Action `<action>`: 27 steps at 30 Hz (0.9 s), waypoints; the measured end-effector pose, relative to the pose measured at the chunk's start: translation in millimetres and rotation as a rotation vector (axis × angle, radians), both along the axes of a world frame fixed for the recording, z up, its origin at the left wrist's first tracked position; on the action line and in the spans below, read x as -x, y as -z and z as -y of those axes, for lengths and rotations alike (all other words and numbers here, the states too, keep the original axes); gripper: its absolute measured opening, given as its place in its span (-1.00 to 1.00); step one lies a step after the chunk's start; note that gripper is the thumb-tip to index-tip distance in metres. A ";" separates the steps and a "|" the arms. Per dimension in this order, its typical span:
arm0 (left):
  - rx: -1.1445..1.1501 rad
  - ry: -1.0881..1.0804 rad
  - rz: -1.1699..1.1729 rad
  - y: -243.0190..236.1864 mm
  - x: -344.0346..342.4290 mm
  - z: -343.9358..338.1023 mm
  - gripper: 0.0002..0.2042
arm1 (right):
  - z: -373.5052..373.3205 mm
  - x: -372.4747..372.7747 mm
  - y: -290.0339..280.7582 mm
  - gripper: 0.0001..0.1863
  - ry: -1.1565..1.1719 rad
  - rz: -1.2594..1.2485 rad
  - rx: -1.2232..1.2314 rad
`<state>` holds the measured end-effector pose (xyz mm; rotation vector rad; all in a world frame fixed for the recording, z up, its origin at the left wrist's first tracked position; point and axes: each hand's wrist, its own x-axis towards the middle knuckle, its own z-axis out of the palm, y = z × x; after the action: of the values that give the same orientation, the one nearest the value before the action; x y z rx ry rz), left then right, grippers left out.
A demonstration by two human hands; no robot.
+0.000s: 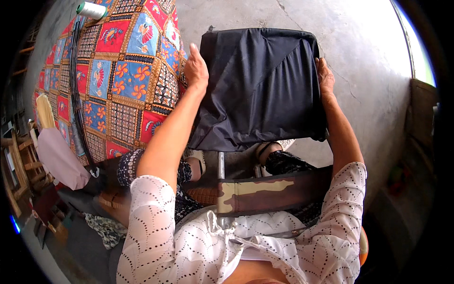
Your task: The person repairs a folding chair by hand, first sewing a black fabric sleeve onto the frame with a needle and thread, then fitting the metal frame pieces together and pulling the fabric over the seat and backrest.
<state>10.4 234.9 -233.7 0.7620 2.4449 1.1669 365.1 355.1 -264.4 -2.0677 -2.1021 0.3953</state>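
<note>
Most of the cover looks fitted, creases left; at its edges, left hand spread, grip of right hand unclear.

Daylight glare whitens the floor right of the black cloth; far left, wood is dim and fisheye-warped.

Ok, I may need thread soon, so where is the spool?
In the head view, the spool lies upper left, at the far end of the patterned cloth, near the black cords.
</note>
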 end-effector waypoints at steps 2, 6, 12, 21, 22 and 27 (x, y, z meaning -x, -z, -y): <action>0.046 0.109 0.073 -13.3 8.3 -14.1 -0.24 | -1.2 -0.5 -10.4 -0.58 -0.021 0.034 -0.010; -0.012 0.289 -0.223 -10.2 26.4 -33.9 -0.49 | -0.1 -0.7 -33.6 -0.57 -0.057 0.005 -0.069; 0.219 0.253 -0.200 1.6 38.0 -47.1 -0.53 | -1.2 -9.9 -33.1 -0.59 -0.111 0.155 -0.065; 0.436 0.307 -0.190 10.5 50.8 -48.8 -0.35 | -1.9 0.0 -36.5 -0.59 -0.148 0.141 0.018; 0.443 0.306 -0.232 1.8 46.3 -47.6 -0.39 | -2.4 1.1 -39.9 -0.58 -0.151 0.154 0.049; 0.049 0.391 -0.465 -31.4 28.2 -34.2 -0.59 | -6.4 -10.2 -47.9 -0.58 -0.202 0.071 -0.162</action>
<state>-17.8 269.1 -202.3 1.5572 2.4850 0.8471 375.3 361.6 -216.5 -1.8131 -2.3089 0.1715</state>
